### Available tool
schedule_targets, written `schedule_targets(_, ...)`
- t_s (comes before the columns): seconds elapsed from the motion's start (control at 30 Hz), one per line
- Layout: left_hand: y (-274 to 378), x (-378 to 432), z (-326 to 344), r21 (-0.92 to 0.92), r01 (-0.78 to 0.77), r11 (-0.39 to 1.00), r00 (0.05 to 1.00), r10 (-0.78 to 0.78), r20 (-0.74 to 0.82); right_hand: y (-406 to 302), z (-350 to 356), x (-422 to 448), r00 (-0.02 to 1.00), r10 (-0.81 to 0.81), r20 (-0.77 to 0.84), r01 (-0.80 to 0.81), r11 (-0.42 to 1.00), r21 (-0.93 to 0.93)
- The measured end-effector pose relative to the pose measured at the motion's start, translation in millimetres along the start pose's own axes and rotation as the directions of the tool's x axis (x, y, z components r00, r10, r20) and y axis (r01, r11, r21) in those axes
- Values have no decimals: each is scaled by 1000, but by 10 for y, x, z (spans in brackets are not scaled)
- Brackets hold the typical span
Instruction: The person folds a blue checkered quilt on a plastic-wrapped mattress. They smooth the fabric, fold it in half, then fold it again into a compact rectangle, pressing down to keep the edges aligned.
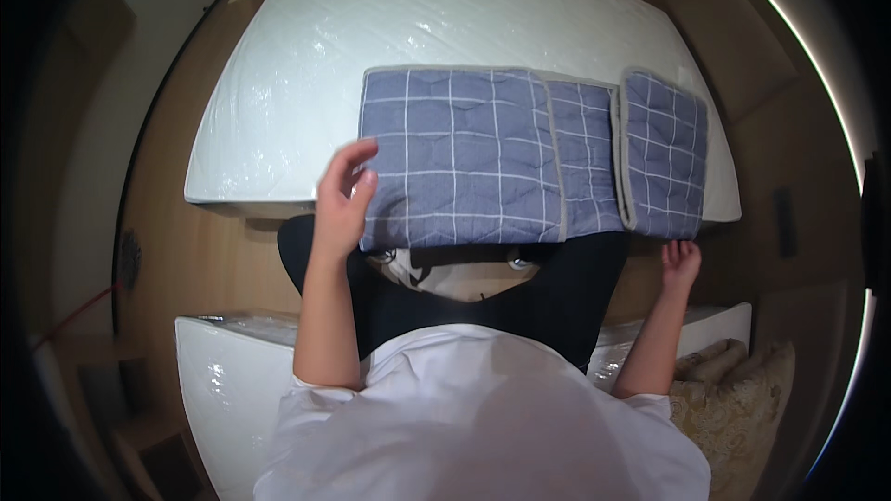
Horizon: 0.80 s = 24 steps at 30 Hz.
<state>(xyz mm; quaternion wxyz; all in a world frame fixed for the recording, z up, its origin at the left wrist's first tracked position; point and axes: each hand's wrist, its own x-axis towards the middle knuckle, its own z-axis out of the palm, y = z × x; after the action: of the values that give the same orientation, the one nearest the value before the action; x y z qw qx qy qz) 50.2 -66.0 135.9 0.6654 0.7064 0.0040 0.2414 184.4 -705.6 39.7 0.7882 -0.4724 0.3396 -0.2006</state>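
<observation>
A blue quilted pad with a white grid pattern [456, 153] and grey binding lies folded along the near edge of a white mattress [278, 111] wrapped in clear plastic. Its wide left part is folded inward, and a narrower folded flap [665, 153] rests at the right, with a lower layer between them. My left hand [342, 198] is at the pad's left edge, thumb and fingers apart, gripping nothing. Just below the near corner of the right flap is my right hand [680, 264], its fingers curled a little; whether the fingertips touch the cloth is hard to tell.
Behind me, a second plastic-wrapped white mattress [230, 376] shows on both sides of my body. A brown patterned fabric piece [731, 410] lies on it at the right. Wooden flooring [209, 257] runs between the mattresses. A red cord [80, 313] is at the far left.
</observation>
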Motion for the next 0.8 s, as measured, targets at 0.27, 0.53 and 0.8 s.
schedule_targets(0.27,2035,174,219,0,-827,563,561,824,78,1228,306,-1335,786,-385,485,619,490,-614)
schedule_targets(0.53,2153,219,259,52,-864,500,503,863,48,1071,650,-1960,602,-168,781,713,-328,-620)
schedule_targets(0.8,2187,416,178,67,-870,488,491,870,38,1056,691,-1993,631,-147,761,707,-294,-643)
